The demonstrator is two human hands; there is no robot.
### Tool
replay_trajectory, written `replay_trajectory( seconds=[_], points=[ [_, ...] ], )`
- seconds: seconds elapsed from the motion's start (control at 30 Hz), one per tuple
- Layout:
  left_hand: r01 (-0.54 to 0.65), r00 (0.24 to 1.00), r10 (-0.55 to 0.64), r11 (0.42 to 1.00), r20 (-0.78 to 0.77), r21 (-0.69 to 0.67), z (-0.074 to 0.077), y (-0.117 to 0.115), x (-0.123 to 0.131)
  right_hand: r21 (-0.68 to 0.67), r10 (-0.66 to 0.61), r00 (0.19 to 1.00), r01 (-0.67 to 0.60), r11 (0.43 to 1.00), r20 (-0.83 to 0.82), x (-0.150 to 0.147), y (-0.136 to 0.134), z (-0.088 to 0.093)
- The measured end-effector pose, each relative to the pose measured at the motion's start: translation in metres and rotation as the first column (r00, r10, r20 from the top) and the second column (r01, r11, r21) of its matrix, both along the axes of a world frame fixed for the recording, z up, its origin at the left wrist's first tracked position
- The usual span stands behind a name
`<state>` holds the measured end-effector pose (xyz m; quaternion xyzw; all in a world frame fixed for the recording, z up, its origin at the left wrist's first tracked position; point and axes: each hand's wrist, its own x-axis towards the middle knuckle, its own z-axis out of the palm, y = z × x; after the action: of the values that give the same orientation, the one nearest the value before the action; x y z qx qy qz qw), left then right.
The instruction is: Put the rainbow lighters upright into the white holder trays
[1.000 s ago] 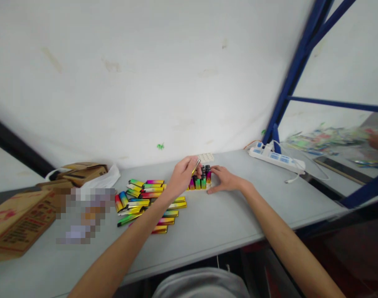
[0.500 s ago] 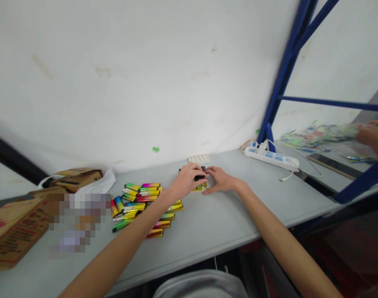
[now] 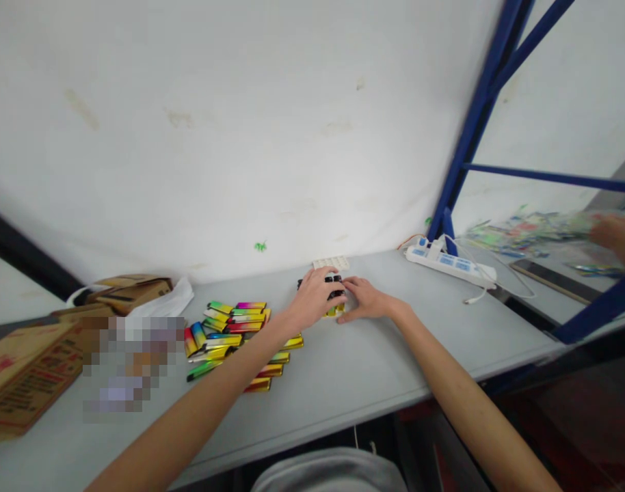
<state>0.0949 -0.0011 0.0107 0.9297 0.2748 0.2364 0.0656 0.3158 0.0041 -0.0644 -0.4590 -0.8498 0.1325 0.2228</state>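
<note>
My left hand arches over a tight group of upright lighters with black tops, its fingers curled across them. Yellow, shiny lower parts show beneath the fingers. On the other side of the group, my right hand has its thumb and forefinger spread apart beside the right edge; whether the tips touch is hard to tell. Part of the group is hidden by my left hand. To the left, loose shiny lighters in yellow, red, green and blue lie in a pile, partly under my left forearm.
A pale gridded tray lies against the wall. Cardboard boxes and a white plastic bag stand at the left. A power strip with cables sits by the blue frame. Beyond it, another person's hand handles plastic packets.
My left hand has shifted slightly right and down over the group, and more black tops show. My right hand has barely moved. The whole view has shifted a little.
</note>
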Motion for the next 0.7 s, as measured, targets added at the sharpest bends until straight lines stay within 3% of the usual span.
replay_trajectory(
  seconds=[0.13, 0.27, 0.37, 0.47, 0.57, 0.7],
  points=[
    [0.000, 0.997, -0.005, 0.998, 0.083, 0.060, 0.003, -0.009, -0.013, 0.005, -0.001, 1.000, 0.001, 1.000, -0.024, -0.001, -0.001, 0.000],
    [-0.108, 0.979, 0.102, 0.994, 0.179, 0.025, 0.013, -0.014, -0.061, -0.028, -0.022, 1.000, 0.022, 0.999, -0.014, -0.001, -0.002, 0.003],
    [-0.162, 0.986, 0.165, 0.982, 0.023, -0.101, 0.013, -0.016, -0.104, -0.035, -0.015, 1.000, 0.015, 0.999, -0.013, -0.001, -0.003, 0.005],
    [-0.195, 0.975, 0.167, 0.961, -0.148, -0.196, 0.001, -0.019, -0.133, -0.035, -0.005, 1.000, 0.005, 0.999, -0.004, -0.001, -0.003, 0.006],
    [-0.185, 0.971, 0.142, 0.957, -0.194, -0.225, -0.011, -0.021, -0.141, -0.039, -0.003, 1.000, 0.004, 0.999, 0.010, -0.001, -0.003, 0.007],
    [-0.195, 0.980, 0.194, 0.940, -0.029, -0.279, -0.006, -0.023, -0.134, -0.043, -0.009, 1.000, 0.010, 0.999, 0.018, -0.001, -0.005, 0.009]
  ],
)
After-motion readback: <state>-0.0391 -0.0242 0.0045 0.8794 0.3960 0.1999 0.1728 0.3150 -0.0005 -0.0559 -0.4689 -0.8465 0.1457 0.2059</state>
